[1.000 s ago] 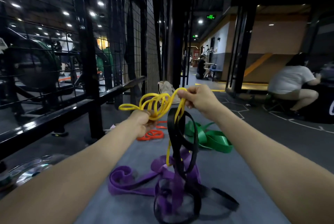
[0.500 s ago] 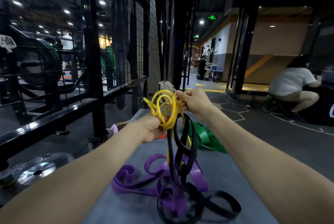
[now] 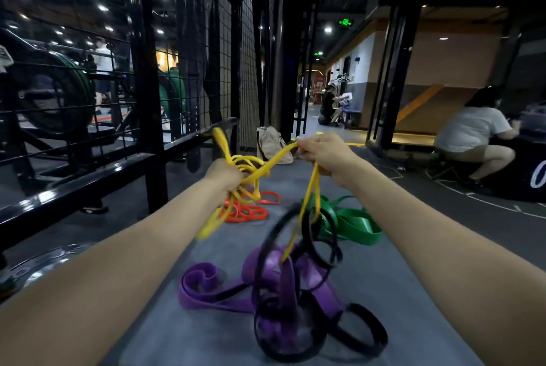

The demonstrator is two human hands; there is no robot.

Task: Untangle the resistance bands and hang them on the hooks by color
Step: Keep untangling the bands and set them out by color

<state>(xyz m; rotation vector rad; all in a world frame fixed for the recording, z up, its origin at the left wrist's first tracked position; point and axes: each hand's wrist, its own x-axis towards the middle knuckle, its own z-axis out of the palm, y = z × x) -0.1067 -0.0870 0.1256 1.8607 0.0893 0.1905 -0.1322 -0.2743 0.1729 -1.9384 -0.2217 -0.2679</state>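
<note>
Both hands are closed on the yellow band (image 3: 266,170): the left hand (image 3: 227,178) has a fistful of its loops bunched up, the right hand (image 3: 320,154) pinches one strand higher and further out. From the right hand it runs down through the black band (image 3: 304,235), which is knotted with the purple band (image 3: 206,297) on the grey mat (image 3: 399,277). Risk as I see it: yank harder and the black loop cinches, or the whole clump lifts and snaps back. Orange band (image 3: 248,212) and green band (image 3: 354,223) lie apart behind it
</note>
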